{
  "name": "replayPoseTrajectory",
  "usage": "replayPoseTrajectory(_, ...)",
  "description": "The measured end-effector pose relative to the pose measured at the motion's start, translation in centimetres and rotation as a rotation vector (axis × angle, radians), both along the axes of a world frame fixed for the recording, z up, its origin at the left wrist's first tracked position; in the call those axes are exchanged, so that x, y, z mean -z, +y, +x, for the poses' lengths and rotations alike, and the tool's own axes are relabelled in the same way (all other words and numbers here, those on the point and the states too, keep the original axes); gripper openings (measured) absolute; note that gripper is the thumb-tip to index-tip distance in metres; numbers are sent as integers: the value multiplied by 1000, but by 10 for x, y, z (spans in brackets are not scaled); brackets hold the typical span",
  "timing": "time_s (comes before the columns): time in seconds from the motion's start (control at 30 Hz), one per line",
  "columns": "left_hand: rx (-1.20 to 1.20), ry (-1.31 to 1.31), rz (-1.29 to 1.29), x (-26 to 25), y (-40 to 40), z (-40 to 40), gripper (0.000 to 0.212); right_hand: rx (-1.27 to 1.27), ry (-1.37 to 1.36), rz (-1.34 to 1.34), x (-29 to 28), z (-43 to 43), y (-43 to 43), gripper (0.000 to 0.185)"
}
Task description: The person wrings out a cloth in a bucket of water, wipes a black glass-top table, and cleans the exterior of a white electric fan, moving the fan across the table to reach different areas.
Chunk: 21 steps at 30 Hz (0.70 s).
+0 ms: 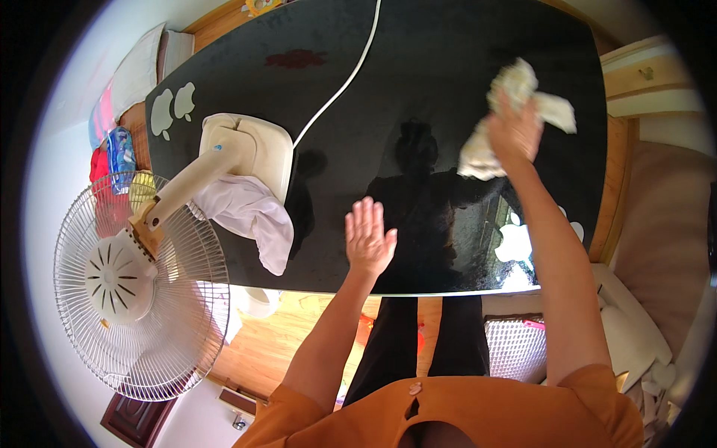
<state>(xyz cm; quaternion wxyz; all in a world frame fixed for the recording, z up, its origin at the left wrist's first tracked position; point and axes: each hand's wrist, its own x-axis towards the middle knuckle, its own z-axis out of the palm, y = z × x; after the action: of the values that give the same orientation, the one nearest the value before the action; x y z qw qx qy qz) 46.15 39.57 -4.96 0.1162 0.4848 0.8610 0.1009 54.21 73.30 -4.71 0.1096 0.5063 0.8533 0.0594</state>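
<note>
My right hand (515, 131) presses on a pale, crumpled cloth (482, 151) at the right part of a glossy black tabletop (347, 151); hand and cloth are blurred. Whether the fingers grip the cloth or only lie on it is hard to tell. Near the front edge, my left hand (369, 238) rests flat with its fingers apart, holding nothing. To its left stands an electric fan (120, 280) on a cream base (269, 145), its round wire cage hanging over the table's left front. A white cloth (246, 210) is draped over the front of that base.
A white cable (341, 89) runs from the fan's base to the far edge. Apple-shaped stickers (162, 112) mark the tabletop's left side and its front right corner. Beyond the left edge lies a blue package (120, 151) beside cushions. A brown padded seat (661, 196) is at the right.
</note>
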Motion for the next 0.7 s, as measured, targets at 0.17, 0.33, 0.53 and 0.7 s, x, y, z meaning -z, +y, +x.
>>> replayPoseTrajectory(0.17, -31, 25, -82, 5, -56, -3, 68, -546, 406, -128, 7, -87, -93, 51)
replayPoseTrajectory(0.33, 27, 78, -80, 15, -60, -3, 66, -753, 619, -656, 9, -35, -220, 45)
replayPoseTrajectory(0.53, 22, 144, -62, 12, -63, -5, 63, -502, 468, -457, -17, 82, -188, 37)
replayPoseTrajectory(0.7, 61, 180, -75, 13, -57, -1, 64, 157, 109, -65, 22, 247, -93, 66)
